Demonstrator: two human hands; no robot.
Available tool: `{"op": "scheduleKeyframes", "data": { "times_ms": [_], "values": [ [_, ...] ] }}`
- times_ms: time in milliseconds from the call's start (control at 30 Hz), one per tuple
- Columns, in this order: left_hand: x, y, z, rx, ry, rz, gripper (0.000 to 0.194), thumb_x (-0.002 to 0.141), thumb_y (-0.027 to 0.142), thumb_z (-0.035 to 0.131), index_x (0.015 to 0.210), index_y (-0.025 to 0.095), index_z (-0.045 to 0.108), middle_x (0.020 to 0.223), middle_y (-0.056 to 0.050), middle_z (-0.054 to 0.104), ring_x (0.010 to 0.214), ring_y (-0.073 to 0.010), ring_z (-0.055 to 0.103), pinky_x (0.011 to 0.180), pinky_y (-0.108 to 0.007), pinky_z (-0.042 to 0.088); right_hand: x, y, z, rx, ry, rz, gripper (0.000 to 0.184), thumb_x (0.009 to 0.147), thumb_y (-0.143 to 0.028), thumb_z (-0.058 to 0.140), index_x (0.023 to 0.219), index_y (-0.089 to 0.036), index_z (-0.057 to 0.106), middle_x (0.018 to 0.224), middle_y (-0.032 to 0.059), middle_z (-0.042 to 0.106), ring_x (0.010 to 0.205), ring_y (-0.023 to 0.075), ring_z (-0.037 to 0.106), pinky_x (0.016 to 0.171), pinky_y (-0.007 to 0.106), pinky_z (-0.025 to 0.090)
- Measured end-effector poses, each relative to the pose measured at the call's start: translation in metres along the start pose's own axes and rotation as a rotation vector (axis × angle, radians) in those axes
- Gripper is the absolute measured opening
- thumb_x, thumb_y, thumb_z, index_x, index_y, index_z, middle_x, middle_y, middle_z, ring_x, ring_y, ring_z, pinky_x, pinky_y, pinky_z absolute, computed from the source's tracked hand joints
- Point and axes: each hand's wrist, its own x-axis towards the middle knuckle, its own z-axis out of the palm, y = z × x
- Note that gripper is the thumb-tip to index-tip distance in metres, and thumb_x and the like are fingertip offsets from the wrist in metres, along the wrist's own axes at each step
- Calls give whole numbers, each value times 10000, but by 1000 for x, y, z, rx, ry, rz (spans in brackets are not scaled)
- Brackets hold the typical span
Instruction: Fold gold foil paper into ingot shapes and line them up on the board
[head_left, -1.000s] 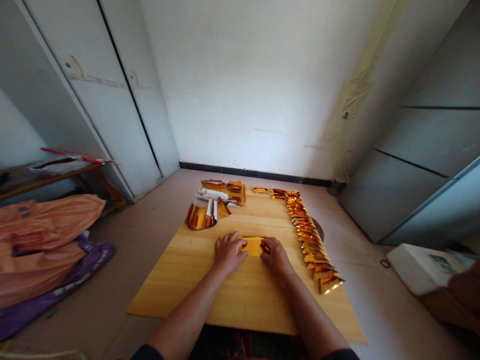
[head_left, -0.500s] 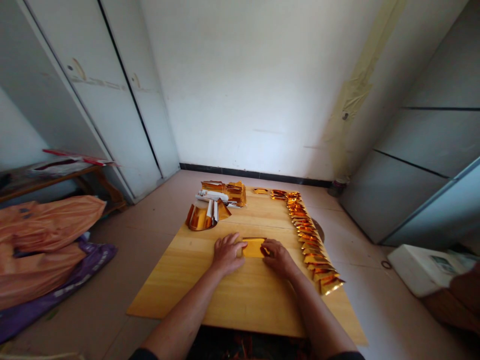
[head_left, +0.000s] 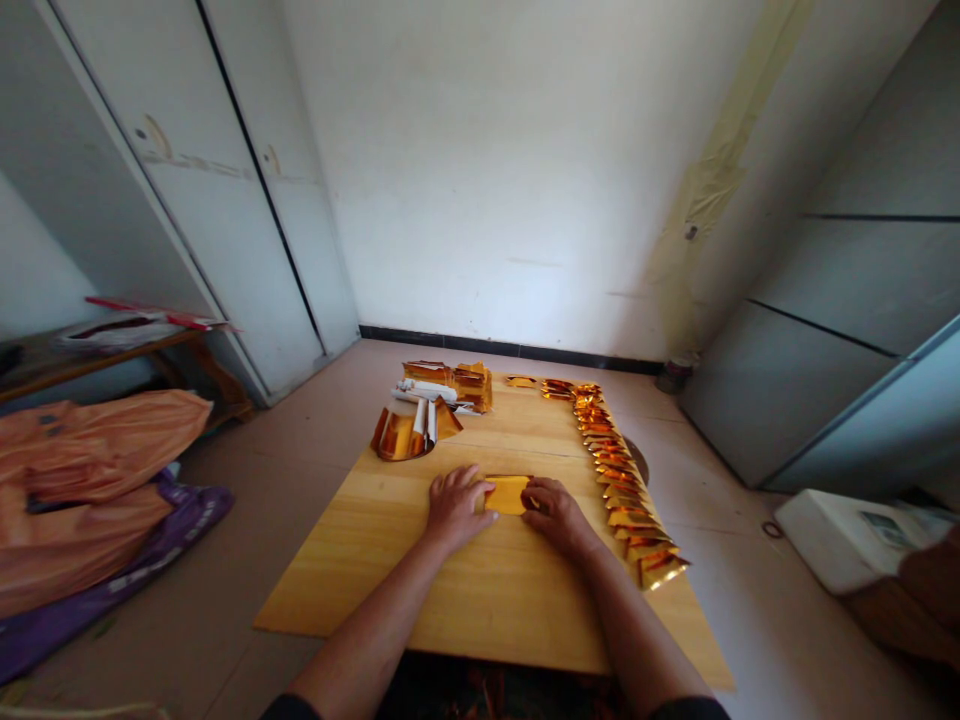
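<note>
A small folded sheet of gold foil paper (head_left: 508, 495) lies on the wooden board between my two hands. My left hand (head_left: 452, 503) holds the sheet's left end with thumb and forefinger, while its other fingers rest on the board. At the right end, the curled fingers and thumb of my right hand (head_left: 555, 512) pinch the paper. The sheet's two ends are partly covered by my fingers. A dark crease or raised edge runs along its far side.
Folded gold paper pieces (head_left: 624, 490) line the right edge of the wooden board (head_left: 360, 580). At the back left are loose gold sheets (head_left: 401, 435) and a stack of gold paper (head_left: 472, 385). One folded piece (head_left: 520, 381) lies at the far edge. A white box (head_left: 840, 535) stands right, on the floor.
My left thumb has shifted slightly to the right along the near edge of the paper. Otherwise the hands, the sheet and the surrounding pieces stay almost in place.
</note>
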Motion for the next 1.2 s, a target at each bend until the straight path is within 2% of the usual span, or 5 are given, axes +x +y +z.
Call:
{"op": "scheduleKeyframes", "data": {
  "times_ms": [267, 400, 767, 1000, 1200],
  "values": [
    [-1, 6, -1, 14, 71, -7, 265, 881, 431, 464, 1069, 391, 646, 1362, 34, 506, 1255, -239, 407, 1037, -463, 248, -2, 5, 8, -32, 48, 54, 263, 690, -129, 645, 938, -197, 697, 1103, 85, 636, 1061, 217, 558, 938, 340, 424],
    [1, 10, -3, 6, 88, -53, 307, 916, 411, 396, 1015, 382, 685, 1333, 45, 539, 1228, -223, 429, 1025, -430, 260, -3, 3, 12, -64, 135, 9, 205, 771, -145, 575, 914, -213, 706, 1045, 74, 669, 1017, 200, 577, 905, 341, 443],
    [10, 15, -2, -20, 134, -175, 291, 895, 404, 438, 891, 313, 715, 1253, 40, 605, 1141, -198, 503, 968, -386, 300, 12, 8, 16, -27, 230, 269, 231, 844, -263, 506, 967, -213, 695, 949, 42, 711, 906, 193, 623, 819, 293, 465],
    [18, 23, -1, -3, 191, -238, 263, 881, 397, 477, 823, 269, 699, 1155, 20, 643, 1063, -182, 523, 903, -372, 318, 24, -3, 21, -243, 247, 425, 205, 864, -278, 490, 979, -223, 649, 879, 42, 700, 810, 173, 624, 682, 239, 427],
    [25, 25, 0, 30, 176, -232, 235, 870, 387, 503, 812, 253, 688, 1113, -18, 639, 1057, -208, 497, 881, -380, 319, 25, -6, 28, -389, 251, 415, 257, 862, -197, 470, 1079, -185, 609, 965, 88, 681, 887, 185, 607, 756, 254, 419]
  ]
}}
